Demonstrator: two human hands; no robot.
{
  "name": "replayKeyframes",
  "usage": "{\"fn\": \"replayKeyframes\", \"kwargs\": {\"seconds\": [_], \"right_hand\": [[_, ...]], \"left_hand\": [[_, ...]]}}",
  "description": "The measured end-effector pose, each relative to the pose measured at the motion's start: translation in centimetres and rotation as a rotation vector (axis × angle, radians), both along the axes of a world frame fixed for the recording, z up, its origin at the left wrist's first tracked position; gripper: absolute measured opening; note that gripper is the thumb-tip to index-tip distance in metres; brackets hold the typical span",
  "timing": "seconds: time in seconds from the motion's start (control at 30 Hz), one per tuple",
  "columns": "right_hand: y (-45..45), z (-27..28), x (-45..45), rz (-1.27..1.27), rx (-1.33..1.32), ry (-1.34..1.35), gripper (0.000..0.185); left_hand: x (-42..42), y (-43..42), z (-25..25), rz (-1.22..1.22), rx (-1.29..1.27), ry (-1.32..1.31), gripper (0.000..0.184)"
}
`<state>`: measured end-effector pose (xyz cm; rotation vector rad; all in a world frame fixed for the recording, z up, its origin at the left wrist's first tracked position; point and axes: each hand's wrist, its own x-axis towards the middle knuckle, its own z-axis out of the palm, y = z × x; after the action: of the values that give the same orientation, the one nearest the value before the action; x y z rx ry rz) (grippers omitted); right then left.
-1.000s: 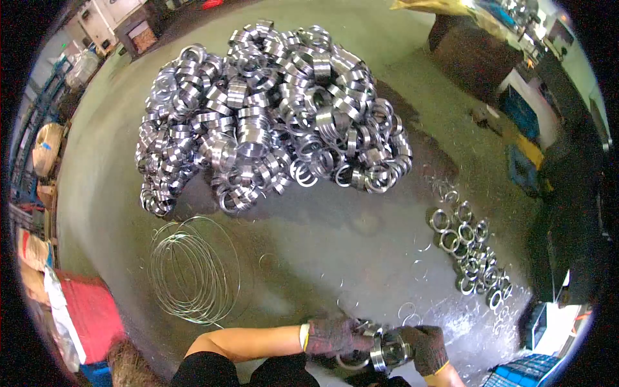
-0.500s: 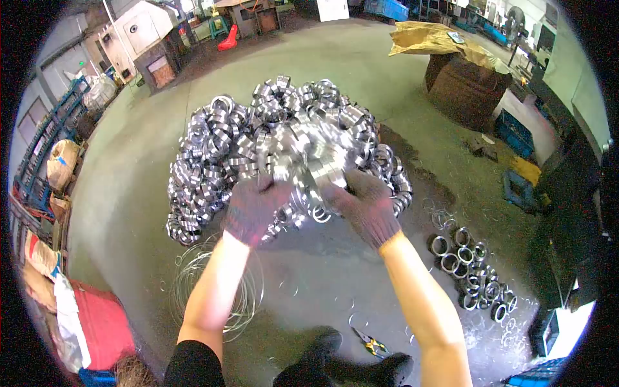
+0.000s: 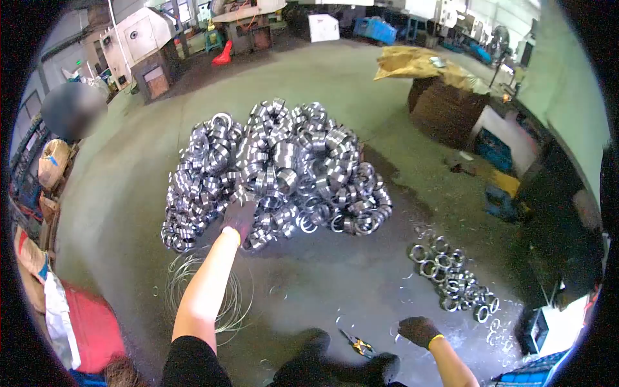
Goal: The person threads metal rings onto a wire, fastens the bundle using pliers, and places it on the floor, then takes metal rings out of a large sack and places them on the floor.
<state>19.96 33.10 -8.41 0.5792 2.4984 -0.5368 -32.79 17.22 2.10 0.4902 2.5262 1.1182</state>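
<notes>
A large heap of shiny metal rings (image 3: 284, 155), threaded into bundles, covers the floor ahead. My left hand (image 3: 238, 218), in a dark glove, rests at the heap's near left edge with its fingers stretched onto the rings. Off to the lower right, my right hand (image 3: 419, 331), also gloved, is held above the floor. Its fingers are loosely bent and apart, with nothing visible in them. Left of that hand lie pliers with yellow and black handles (image 3: 361, 347), close to my shoes. A coil of thin wire (image 3: 235, 309) lies partly behind my left forearm.
Loose metal rings (image 3: 451, 284) lie in a group on the right, with wire scraps around them. A rusty bin (image 3: 445, 109) under a yellow sheet stands farther back. Red sacking (image 3: 93, 326) is at lower left. A blurred person's head (image 3: 74, 109) shows at far left.
Both hands were together at the heap over a blurred, moving bundle of rings. My right hand has come back and down towards the pliers; my left stays at the heap, now lower left.
</notes>
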Motion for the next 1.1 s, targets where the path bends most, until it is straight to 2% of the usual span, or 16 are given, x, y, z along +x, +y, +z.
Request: {"fn": "replayKeyframes", "kwargs": {"seconds": [0.03,0.1,0.13,0.2,0.27,0.33,0.37,0.43,0.47,0.53,0.6,0.67,0.87,0.9,0.97,1.1], "right_hand": [[-1.4,3.1,0.8,-0.054,-0.042,-0.100,0.044],[-3.9,10.8,0.4,-0.165,0.127,0.061,0.043],[-4.9,15.3,-1.9,-0.109,0.178,-0.135,0.042],[-7.5,20.6,-2.7,-0.120,0.324,0.245,0.033],[-10.5,26.2,-3.9,-0.067,0.386,0.371,0.031],[-14.2,30.5,-3.0,0.028,0.497,0.470,0.034],[-16.3,32.8,-2.5,0.066,0.488,0.458,0.034],[-21.2,39.5,-0.7,0.225,0.451,0.521,0.037],[-23.3,42.0,0.5,0.341,0.419,0.599,0.039],[-24.7,41.0,3.0,0.262,0.392,0.598,0.039],[-26.5,39.9,4.4,0.156,0.390,0.581,0.038],[-27.7,39.9,5.9,0.076,0.416,0.564,0.037],[-29.4,40.2,8.2,-0.088,0.509,0.527,0.035],[-29.3,39.9,8.1,-0.107,0.516,0.529,0.035],[-29.5,39.6,7.3,-0.124,0.518,0.534,0.035],[-29.2,37.9,4.3,-0.129,0.493,0.558,0.034]], "left_hand": [[1.7,-0.7,0.4,0.087,0.014,-0.163,0.052],[1.9,-2.8,-3.1,0.022,0.160,-0.310,0.048],[2.7,-3.3,-4.4,-0.019,0.278,-0.467,0.043],[8.1,-4.8,-0.3,-0.113,0.517,-0.681,0.031],[13.0,-7.0,4.8,-0.137,0.290,-0.557,0.024],[10.1,-7.5,-6.9,-0.405,0.702,0.156,0.025],[11.5,-8.7,-4.8,-0.413,0.712,0.170,0.025],[16.7,-12.2,-0.4,-0.080,0.364,-0.570,0.026],[17.9,-13.3,-0.7,-0.086,0.345,-0.568,0.026],[20.6,-15.5,-0.7,-0.124,0.655,-0.816,0.029],[23.4,-15.9,1.2,-0.039,0.179,-0.539,0.034],[22.5,-16.3,-4.7,0.056,0.437,-0.683,0.030],[26.2,-18.4,1.6,-0.153,0.095,-0.445,0.035],[25.8,-18.6,0.1,-0.138,0.103,-0.440,0.035],[24.6,-19.3,-4.6,-0.398,0.455,-0.135,0.036],[25.3,-20.7,0.3,-0.434,0.326,-0.192,0.039]]}}
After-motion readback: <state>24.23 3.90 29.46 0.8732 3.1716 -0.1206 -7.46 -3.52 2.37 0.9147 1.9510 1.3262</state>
